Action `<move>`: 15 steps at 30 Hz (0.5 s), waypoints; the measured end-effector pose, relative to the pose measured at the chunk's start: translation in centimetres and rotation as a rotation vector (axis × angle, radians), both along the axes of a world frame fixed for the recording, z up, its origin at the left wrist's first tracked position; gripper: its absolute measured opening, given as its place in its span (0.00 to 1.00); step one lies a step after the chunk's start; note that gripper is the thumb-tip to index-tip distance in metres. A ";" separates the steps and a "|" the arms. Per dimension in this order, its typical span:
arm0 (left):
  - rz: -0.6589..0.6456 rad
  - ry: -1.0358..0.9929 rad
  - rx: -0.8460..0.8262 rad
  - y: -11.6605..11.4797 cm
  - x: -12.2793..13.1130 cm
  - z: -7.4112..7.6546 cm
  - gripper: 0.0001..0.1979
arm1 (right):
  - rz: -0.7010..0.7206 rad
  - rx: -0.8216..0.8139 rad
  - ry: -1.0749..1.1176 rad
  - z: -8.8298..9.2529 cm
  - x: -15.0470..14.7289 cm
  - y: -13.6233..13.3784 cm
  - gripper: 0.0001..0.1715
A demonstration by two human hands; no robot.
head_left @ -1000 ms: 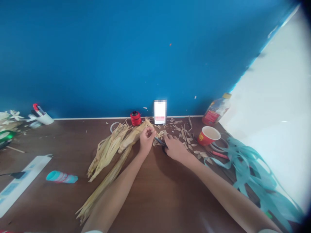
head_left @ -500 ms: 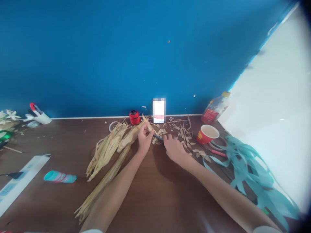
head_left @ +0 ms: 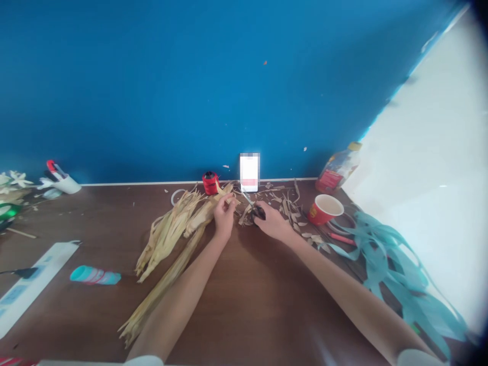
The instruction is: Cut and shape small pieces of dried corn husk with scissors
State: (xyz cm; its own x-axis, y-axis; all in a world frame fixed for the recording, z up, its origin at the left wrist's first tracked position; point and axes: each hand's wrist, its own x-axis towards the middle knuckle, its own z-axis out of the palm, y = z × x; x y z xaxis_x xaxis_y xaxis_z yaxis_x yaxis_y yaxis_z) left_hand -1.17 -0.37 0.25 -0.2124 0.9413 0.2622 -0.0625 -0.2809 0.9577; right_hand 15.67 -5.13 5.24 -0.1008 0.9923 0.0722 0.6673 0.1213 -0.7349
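Observation:
My left hand (head_left: pixel 224 213) is closed on a strip of dry corn husk (head_left: pixel 224 192) at the far end of a long pile of husks (head_left: pixel 171 239) on the brown table (head_left: pixel 247 305). Just to its right, my right hand (head_left: pixel 270 221) grips a pair of black-handled scissors (head_left: pixel 252 204), their blades pointing up and back towards the husk strip. Small husk offcuts (head_left: pixel 292 213) lie scattered around and behind both hands.
A red spool (head_left: pixel 210 183) and a white card (head_left: pixel 249 172) stand against the blue wall. A red paper cup (head_left: pixel 324 210), a bottle (head_left: pixel 338 169) and teal paper strips (head_left: pixel 392 259) lie at right. A teal tube (head_left: pixel 95 275), white ruler-like strip (head_left: pixel 26 290) and tool cup (head_left: pixel 64 183) lie at left.
Both hands have shifted slightly away from me towards the wall. The scissors have swung from lying low between the hands to pointing up at the husk strip.

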 end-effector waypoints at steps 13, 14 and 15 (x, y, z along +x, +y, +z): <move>-0.023 -0.153 -0.081 0.1 0.1 0.4 0.24 | -0.060 0.180 0.076 -2.3 -2.1 -1.4 0.18; -0.036 -0.158 -0.080 0.0 0.2 0.5 0.24 | -0.059 0.180 0.070 -2.3 -2.0 -1.3 0.18; -0.047 -0.167 -0.078 0.0 0.2 0.6 0.25 | -0.058 0.180 0.065 -2.3 -1.9 -1.2 0.18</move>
State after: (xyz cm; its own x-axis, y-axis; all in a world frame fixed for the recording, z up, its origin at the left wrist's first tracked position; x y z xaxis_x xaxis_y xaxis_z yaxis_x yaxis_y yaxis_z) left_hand -0.93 -0.40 0.87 -0.2025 0.9673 0.1526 -0.2341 -0.1991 0.9516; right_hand 13.77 -6.35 2.91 -0.0331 0.9669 0.2530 0.6287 0.2170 -0.7467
